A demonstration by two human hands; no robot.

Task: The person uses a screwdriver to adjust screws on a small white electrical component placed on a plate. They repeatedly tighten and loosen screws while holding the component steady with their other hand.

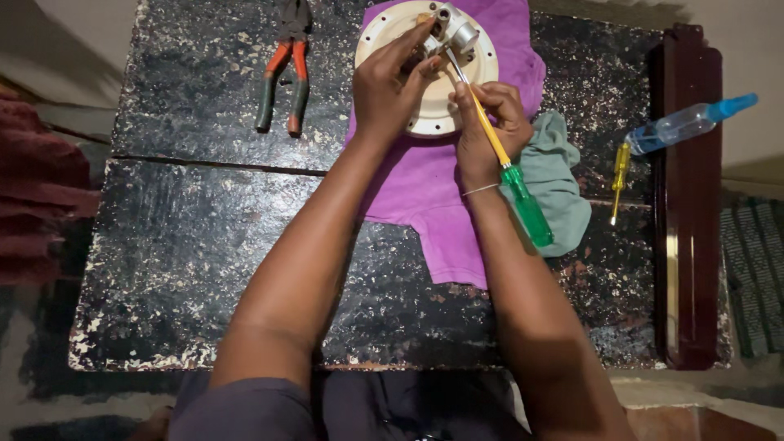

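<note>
- The cream round plate [425, 114] with a small metal fitting [452, 33] bolted to its top lies on a purple cloth [433, 188] at the far middle of the dark, paint-flecked table [204, 245].
- The left hand [390, 86] reaches over the plate, its fingers curled closed around the metal fitting and steadying it.
- The right hand [490, 131] is closed on the yellow shaft of a screwdriver [498, 151]; its green see-through handle points back toward the person, past the wrist, and its tip meets the fitting just beside the left fingertips.
- A thin band circles the right wrist.
- A grey-green cloth [563, 171] lies bunched just right of the right hand, partly overlapping the purple one.
- Further right, a small yellow screwdriver [621, 175] lies on the table, near a clear spray bottle with a blue nozzle [686, 122] that rests across a long dark wooden piece [690, 245] at the table's right edge.
- Pliers with red and green grips [284, 77] lie well apart to the left, at the far side of the table.
</note>
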